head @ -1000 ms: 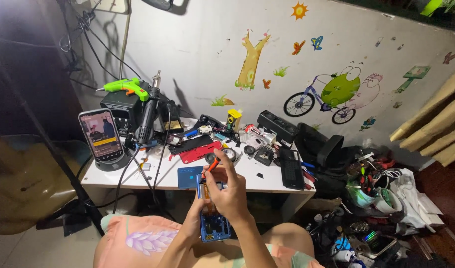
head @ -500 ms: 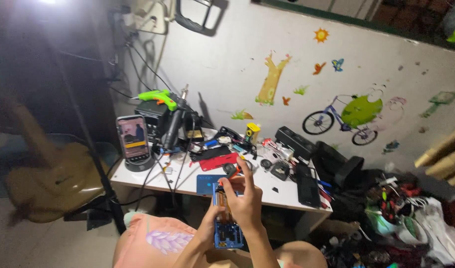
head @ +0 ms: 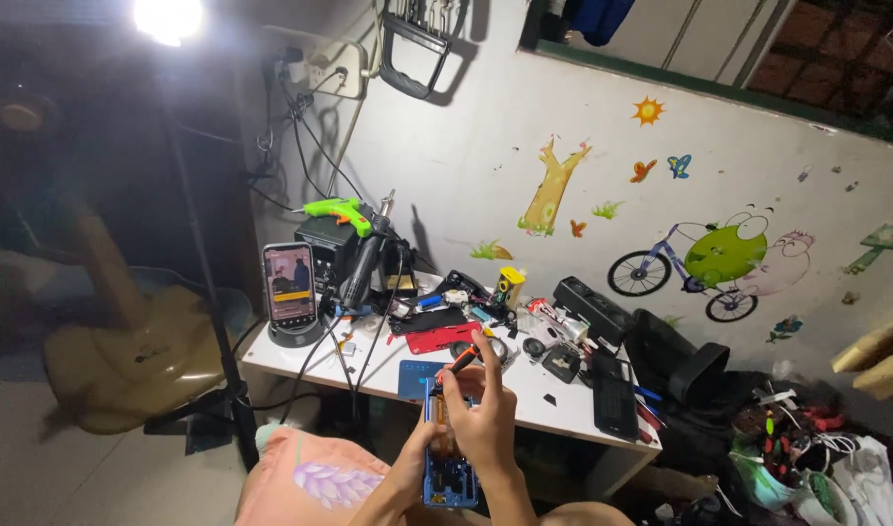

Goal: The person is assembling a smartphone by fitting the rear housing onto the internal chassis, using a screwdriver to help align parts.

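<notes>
My left hand [head: 414, 466] holds an opened phone with a blue frame [head: 449, 479] from below, its inner parts facing up. My right hand [head: 480, 417] grips a small screwdriver with an orange and black handle [head: 458, 364], its tip pointing down at the upper part of the phone. Both hands hover just in front of the near edge of a small white table [head: 388, 375], above my lap.
On the table stand a lit phone on a stand [head: 289, 288], a soldering station [head: 331, 248] with a green glue gun [head: 337, 209], a red phone cover [head: 442, 338], a blue mat [head: 419, 378] and several small parts. A lamp stand pole [head: 205, 273] rises at left; bags and clutter lie at right.
The view has tilted up and shifted, so the table and hands sit lower in frame. My hands stay together on the phone with the screwdriver against it.
</notes>
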